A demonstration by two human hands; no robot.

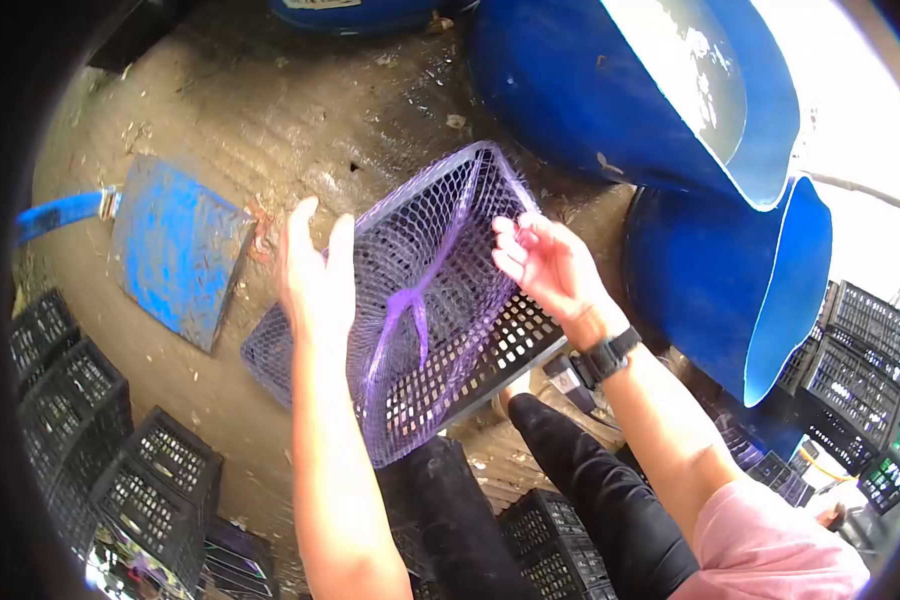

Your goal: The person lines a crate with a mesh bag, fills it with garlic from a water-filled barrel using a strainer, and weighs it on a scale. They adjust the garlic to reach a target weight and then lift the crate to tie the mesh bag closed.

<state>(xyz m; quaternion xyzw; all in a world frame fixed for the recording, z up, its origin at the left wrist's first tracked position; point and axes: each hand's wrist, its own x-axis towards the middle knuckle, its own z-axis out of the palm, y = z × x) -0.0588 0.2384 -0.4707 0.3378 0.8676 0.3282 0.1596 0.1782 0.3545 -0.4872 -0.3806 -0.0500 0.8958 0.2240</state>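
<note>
At the far left, several black plastic crates with many small openings (160, 465) stand close together on the wet, brown, dirty floor (230, 120). Above them in the view there is a blue handle (60, 218), which is joined to a flat, scraped blue blade (175, 255) lying on the floor.

Next comes the left hand (317, 275). It is released, its thumb and fingers standing apart, and it is in front of the left part of a black rectangular plastic crate with a perforated wall (510, 335). This crate is in the middle, before the person's legs in black trousers (450, 510). A purple mesh net (450, 235) lies over it, with its strands gathered in a purple knot (407, 298) near the centre.

To the right of the knot, the right hand (550, 268) is over the crate's right side, the fingers half curled; I cannot tell whether they pinch some strand. A black watch (608, 357) is on its wrist, and a pink sleeve (770, 545) is lower down.

Farther right are two big, rounded blue plastic containers, an upper one (570, 90) and a lower one (690, 280). At the right edge, more black crates (850, 365) are piled.
</note>
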